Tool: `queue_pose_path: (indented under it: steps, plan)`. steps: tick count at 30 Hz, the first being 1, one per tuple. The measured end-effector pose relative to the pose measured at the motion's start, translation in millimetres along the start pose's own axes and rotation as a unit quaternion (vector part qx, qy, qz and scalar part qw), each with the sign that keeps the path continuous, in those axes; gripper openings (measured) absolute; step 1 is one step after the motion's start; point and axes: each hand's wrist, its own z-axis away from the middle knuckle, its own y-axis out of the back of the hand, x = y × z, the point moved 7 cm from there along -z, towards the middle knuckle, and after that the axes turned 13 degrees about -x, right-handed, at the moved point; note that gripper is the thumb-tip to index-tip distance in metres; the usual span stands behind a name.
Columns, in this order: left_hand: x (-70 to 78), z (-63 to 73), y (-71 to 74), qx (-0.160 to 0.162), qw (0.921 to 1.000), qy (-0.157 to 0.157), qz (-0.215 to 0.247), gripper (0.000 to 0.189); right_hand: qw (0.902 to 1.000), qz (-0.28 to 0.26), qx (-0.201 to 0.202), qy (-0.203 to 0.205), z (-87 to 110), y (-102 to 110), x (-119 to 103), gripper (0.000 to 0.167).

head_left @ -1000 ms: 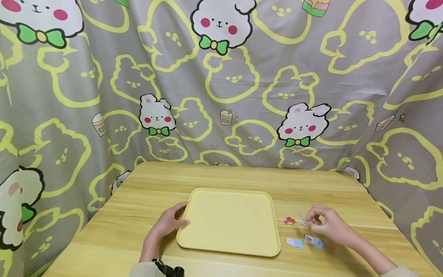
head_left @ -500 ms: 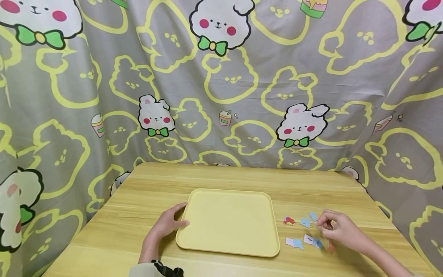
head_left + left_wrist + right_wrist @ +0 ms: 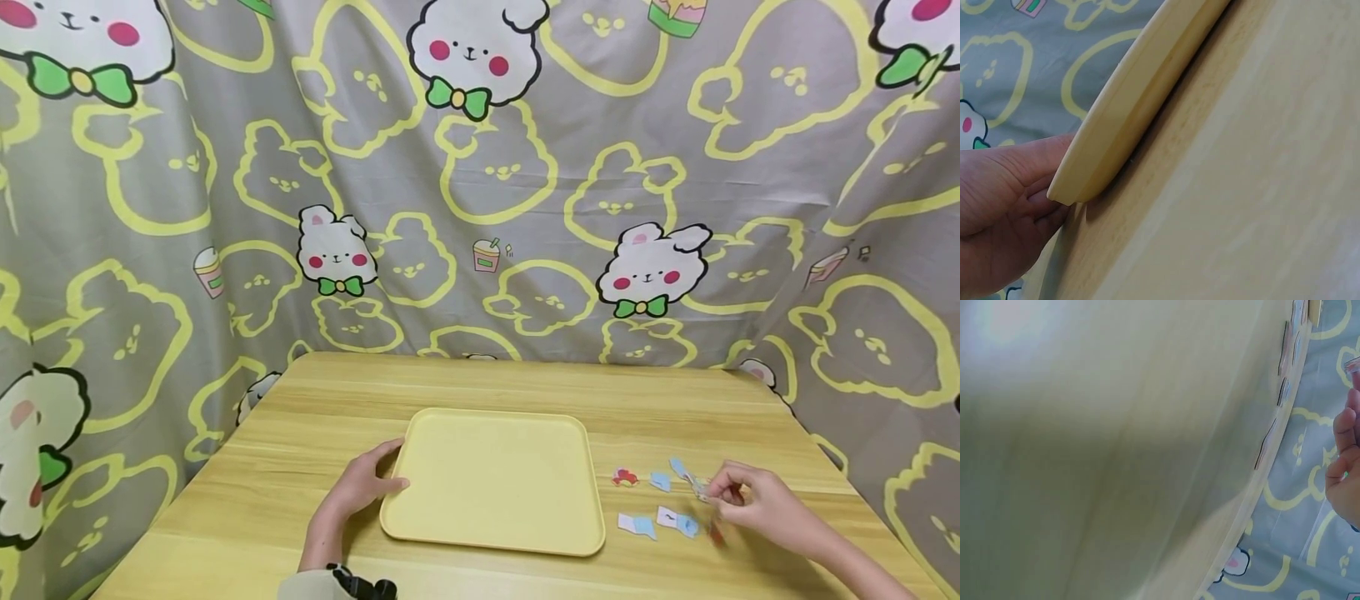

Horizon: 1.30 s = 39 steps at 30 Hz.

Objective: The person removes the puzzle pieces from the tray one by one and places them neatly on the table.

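Observation:
At the left edge of the yellow tray (image 3: 491, 483), my left hand (image 3: 360, 483) grips the rim, thumb over the edge. The left wrist view shows this same hand (image 3: 1007, 206) with its fingers around the tray's corner (image 3: 1116, 119). My right hand (image 3: 765, 504) pinches a small, thin puzzle piece (image 3: 700, 488) between thumb and fingertips, over the right side of the table. Near it lie a light-blue piece (image 3: 660, 482), another blue piece (image 3: 677, 467) and a red piece (image 3: 625, 477). Closer to me are a white-and-blue pair (image 3: 637, 526) and a second pair (image 3: 677, 521).
A reddish piece (image 3: 716, 533) lies partly in the shadow below my right hand. The wooden table (image 3: 337, 392) reaches back to a grey patterned curtain (image 3: 525, 275), which also hangs at both sides.
My right hand has moved right with the piece it pinches, uncovering blue pieces on the table. The left hand stays on the tray's edge.

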Motion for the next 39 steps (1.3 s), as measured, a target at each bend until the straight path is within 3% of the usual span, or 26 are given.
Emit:
queue_pose_path:
  steps: [12,30,39]
  plan:
    - [0.0,0.6,-1.1,-0.003,1.0000,0.006,0.005,0.072,0.9995,0.019,0.020,-0.017,20.8,9.5,19.9,0.030]
    - [1.1,0.9,-1.0,-0.003,1.0000,0.007,0.002,0.073,0.9984,0.032,0.013,-0.045,40.1,14.4,37.5,0.027]
    - [0.4,-1.5,-1.5,-0.002,0.9999,0.006,0.011,0.071,0.9897,0.125,0.065,-0.029,42.9,15.4,34.1,0.041]
